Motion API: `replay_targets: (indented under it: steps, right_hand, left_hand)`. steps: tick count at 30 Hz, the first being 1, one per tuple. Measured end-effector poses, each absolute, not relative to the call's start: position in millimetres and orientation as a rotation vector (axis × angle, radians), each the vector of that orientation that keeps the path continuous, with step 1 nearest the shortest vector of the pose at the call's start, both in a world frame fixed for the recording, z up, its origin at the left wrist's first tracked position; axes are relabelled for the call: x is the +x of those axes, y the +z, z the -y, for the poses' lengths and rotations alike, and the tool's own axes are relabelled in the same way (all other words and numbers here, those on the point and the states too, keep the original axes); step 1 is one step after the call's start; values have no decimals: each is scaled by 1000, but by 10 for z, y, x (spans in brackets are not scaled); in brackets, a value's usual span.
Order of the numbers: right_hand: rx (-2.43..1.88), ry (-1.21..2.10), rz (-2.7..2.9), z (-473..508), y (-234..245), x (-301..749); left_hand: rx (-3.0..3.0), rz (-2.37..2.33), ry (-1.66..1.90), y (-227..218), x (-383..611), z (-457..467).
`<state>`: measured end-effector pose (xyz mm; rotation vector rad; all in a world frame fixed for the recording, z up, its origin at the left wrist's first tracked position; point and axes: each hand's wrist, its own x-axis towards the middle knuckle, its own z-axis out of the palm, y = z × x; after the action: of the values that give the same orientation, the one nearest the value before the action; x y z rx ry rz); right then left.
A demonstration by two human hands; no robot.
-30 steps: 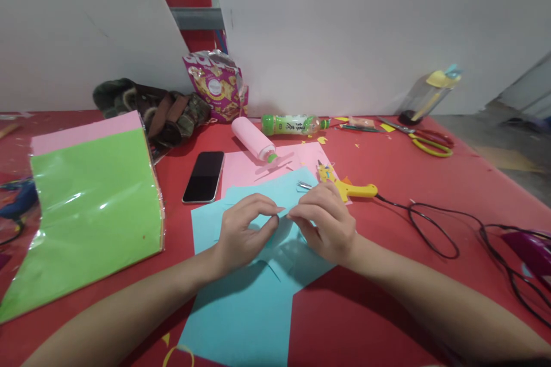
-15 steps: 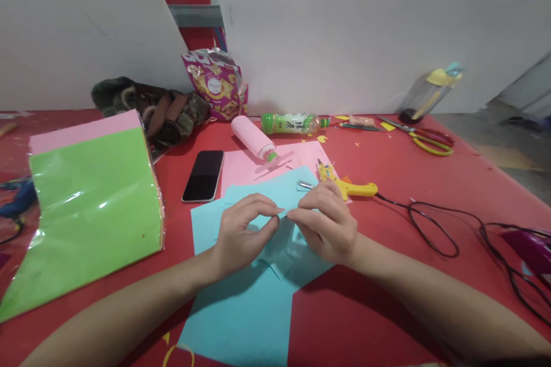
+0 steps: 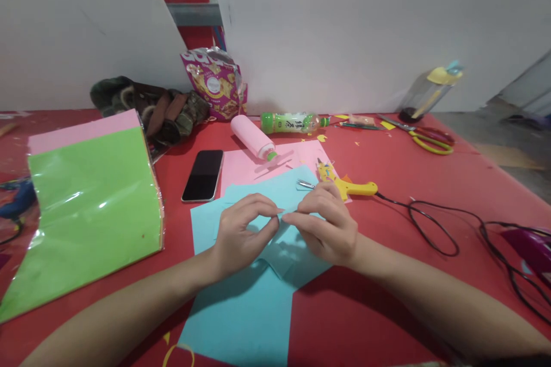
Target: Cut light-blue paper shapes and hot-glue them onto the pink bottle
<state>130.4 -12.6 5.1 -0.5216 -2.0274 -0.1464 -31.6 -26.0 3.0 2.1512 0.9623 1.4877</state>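
A small piece of light-blue paper is pinched between my two hands, just above larger blue sheets. My left hand has its thumb and index finger closed on the piece's upper edge. From the other side my right hand pinches the same edge, its fingertips almost meeting the left ones. The fingers partly cover the paper. Behind my right hand lie a yellow hot glue gun and the slim metal tip of a tool, its other end hidden by the hand.
A phone, a pink-wrapped bottle and a green-labelled bottle lie beyond the hands. Plastic-wrapped green paper is at left. Scissors and a black cable are at right. A snack bag stands behind.
My right fingertips have shifted slightly left along the edge, closer to my left fingers. The small blue paper has tilted a little. My left hand stays in place.
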Motion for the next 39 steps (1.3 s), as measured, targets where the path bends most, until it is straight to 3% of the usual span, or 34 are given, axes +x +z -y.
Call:
replay_targets:
  steps: [9,16,22,39]
  right_hand:
    - [-552,75,1936,118,60,1302]
    - [-983,811,1675,82,162,1306]
    - [-951,1342,1533,43,164,1308]
    - [-936,1583,1280,85,154,1240]
  left_hand:
    - [2095,-948,1502,-8,-326,253]
    - [2129,-856,1591,-19,-389,189]
    - [2350,-735,1639,57,-437,130]
    - [2420,-817,1562,62,-411,169]
